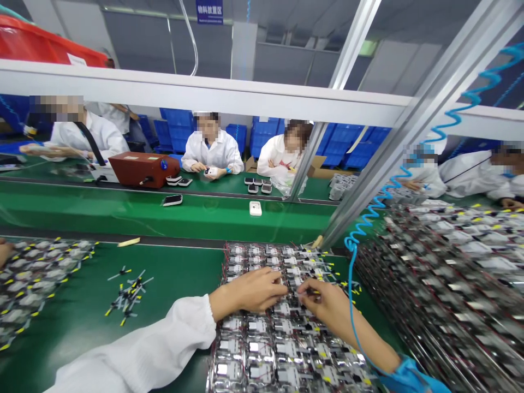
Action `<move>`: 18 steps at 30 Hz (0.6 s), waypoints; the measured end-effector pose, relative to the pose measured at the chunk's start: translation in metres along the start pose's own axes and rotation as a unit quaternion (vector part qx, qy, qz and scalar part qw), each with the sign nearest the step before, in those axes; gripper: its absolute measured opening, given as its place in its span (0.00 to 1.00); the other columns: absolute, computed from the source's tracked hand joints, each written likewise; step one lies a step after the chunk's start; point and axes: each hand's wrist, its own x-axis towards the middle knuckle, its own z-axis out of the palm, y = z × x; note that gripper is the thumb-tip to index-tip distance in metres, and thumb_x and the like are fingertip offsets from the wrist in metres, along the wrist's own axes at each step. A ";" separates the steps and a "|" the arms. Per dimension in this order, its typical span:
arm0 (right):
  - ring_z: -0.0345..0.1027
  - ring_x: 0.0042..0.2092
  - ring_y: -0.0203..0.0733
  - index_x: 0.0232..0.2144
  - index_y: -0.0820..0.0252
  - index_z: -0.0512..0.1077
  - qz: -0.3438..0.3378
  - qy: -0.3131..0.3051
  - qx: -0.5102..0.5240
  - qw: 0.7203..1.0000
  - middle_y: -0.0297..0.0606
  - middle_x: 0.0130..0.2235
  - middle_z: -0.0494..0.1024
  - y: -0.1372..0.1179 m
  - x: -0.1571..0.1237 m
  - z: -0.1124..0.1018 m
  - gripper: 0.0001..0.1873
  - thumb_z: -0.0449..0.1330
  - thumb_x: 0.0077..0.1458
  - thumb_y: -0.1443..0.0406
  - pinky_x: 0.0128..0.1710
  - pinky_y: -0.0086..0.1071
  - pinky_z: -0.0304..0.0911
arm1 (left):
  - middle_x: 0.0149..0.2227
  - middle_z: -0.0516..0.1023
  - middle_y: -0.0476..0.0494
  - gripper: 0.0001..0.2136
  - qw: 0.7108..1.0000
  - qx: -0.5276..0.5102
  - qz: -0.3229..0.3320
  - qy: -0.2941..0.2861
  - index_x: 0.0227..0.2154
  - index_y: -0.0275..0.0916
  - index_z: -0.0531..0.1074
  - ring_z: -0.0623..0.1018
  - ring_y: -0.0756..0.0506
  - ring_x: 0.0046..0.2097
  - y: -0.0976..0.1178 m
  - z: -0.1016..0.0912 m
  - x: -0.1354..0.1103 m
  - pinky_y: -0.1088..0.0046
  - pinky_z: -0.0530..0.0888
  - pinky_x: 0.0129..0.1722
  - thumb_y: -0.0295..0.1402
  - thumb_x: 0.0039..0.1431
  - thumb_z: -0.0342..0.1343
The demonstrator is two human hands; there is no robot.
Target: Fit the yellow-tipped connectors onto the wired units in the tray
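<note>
A clear plastic tray (262, 349) lies in front of me, its pockets filled with rows of small white-and-black electronic parts with red wires and yellow tips. My left hand (256, 289) is over the tray's middle, fingers bent and drawn together above one pocket. Facing it, my right hand (323, 300) has thumb and forefinger pinched at the same spot. What either hand's fingers hold is too small to make out. A blue band (405, 374) circles my right wrist. To the left, a loose pile of small parts with yellow tips (129, 295) lies on the green table (172, 273).
Tall stacked trays (442, 273) stand at right. Another filled tray (36, 278) lies far left, near another person's hand (5, 252). A coiled blue cord (372, 202) hangs beside a metal post (356, 202). Beyond, a green conveyor (204, 215) carries white devices (255, 208); co-workers sit opposite.
</note>
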 end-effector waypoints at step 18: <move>0.70 0.25 0.43 0.33 0.56 0.75 0.002 0.007 -0.018 1.000 0.33 0.24 0.76 -0.010 0.000 -0.005 0.13 0.51 0.53 0.61 0.26 0.31 0.60 | 0.42 0.74 0.40 0.10 0.998 0.008 0.029 -0.062 0.45 0.41 0.72 0.76 0.41 0.40 -0.003 -0.014 0.014 0.69 0.71 0.35 0.31 0.60 0.56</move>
